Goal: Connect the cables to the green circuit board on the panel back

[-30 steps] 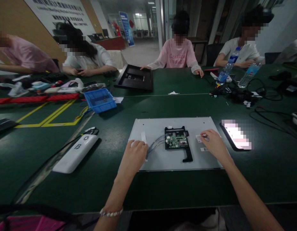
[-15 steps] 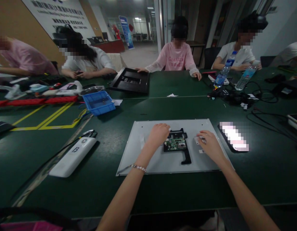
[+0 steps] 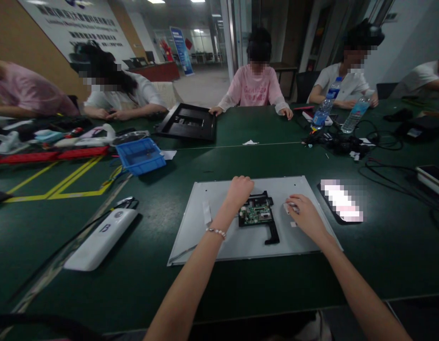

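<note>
A pale flat panel point(image 3: 201, 237) lies in front of me. On its middle is a black bracket point(image 3: 272, 234) carrying a green circuit board point(image 3: 255, 214). My left hand point(image 3: 240, 193) is closed at the bracket's upper left corner; its fingertips face away, so what it holds is hidden. To the right of the board, my right hand point(image 3: 304, 214) rests low over the panel. Its fingers are bent together around a small whitish piece that I cannot make out. Just below them sits a small white label point(image 3: 294, 224). A pale strip point(image 3: 207, 212) lies left of my left wrist.
A lit phone point(image 3: 341, 201) lies right of the panel, a white power bank point(image 3: 102, 239) with a cable to the left. Farther off are a blue bin point(image 3: 141, 158), a black frame point(image 3: 189, 124) touched by a co-worker's hand, bottles point(image 3: 326, 106) and tangled cables point(image 3: 342, 142).
My left hand has shifted slightly right and away from me along the bracket's upper edge, uncovering more of the pale strip. My right hand has hardly moved. The whole view has shifted a little.
</note>
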A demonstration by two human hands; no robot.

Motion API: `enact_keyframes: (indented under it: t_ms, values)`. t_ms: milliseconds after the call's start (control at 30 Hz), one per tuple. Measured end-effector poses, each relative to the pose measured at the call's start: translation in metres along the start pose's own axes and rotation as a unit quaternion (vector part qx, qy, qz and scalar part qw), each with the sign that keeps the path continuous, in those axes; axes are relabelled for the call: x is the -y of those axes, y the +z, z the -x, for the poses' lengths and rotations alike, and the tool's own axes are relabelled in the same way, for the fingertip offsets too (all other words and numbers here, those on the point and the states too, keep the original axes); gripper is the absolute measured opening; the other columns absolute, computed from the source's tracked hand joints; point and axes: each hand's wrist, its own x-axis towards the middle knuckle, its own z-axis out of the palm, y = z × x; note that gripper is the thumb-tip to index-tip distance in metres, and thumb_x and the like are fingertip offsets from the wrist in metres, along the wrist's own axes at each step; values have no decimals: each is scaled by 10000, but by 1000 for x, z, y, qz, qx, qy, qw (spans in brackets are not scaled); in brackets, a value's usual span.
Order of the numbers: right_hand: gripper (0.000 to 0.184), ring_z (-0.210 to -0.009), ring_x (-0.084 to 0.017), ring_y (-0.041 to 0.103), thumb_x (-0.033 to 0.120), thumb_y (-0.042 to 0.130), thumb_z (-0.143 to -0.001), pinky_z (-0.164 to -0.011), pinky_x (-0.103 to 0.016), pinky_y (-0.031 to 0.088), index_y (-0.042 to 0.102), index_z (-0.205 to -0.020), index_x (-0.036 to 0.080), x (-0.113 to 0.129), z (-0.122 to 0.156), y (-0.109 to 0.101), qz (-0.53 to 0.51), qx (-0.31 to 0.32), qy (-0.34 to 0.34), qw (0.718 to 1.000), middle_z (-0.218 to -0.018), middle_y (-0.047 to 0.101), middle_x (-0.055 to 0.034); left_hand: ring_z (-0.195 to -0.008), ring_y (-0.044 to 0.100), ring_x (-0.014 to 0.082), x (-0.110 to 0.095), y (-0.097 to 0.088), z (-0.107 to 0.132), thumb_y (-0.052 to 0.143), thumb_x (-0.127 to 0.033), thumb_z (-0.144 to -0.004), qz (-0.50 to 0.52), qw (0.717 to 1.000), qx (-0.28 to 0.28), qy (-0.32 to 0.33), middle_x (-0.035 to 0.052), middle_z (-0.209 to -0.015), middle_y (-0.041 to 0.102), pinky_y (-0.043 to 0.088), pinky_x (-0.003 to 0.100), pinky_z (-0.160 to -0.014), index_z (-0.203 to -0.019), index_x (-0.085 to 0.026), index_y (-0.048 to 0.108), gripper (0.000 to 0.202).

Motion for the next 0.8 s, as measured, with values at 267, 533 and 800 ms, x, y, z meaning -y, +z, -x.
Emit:
enact_keyframes:
  t_ms: [267, 533, 800]
  values:
    - [318, -1151, -240, 492, 330, 477, -874, -1004, -455, 396, 576, -1154, 214, 17, 1, -6, -28, 6, -41, 999, -1209, 554, -93, -1068, 553, 261, 7, -6, 33, 409, -338, -924, 90, 995, -23, -19, 133, -1143, 603, 383, 404, -927, -1134, -133, 562, 331]
    - [459, -1280, -210, 378, 339, 539, -855, -1059, -461, 336, 458, -1303, 281, 54, 7, -10, -42, 137, -184, 972, -1348, 482, -38, -1352, 256, 297, 32, -12, 89, 631, -478, -752, 404, 911, 82, 23, 122, -1502, 195, 228, 445, -1114, -1455, -198, 121, 913]
    - [406, -1237, -192, 423, 307, 545, -858, -1038, -441, 367, 503, -1260, 266, 58, 8, -2, -35, 150, -182, 971, -1280, 542, -44, -1368, 187, 346, 34, -2, 95, 722, -355, -659, 462, 880, 98, 45, 133, -1513, 142, 147, 530, -1127, -1462, -210, 72, 1043]
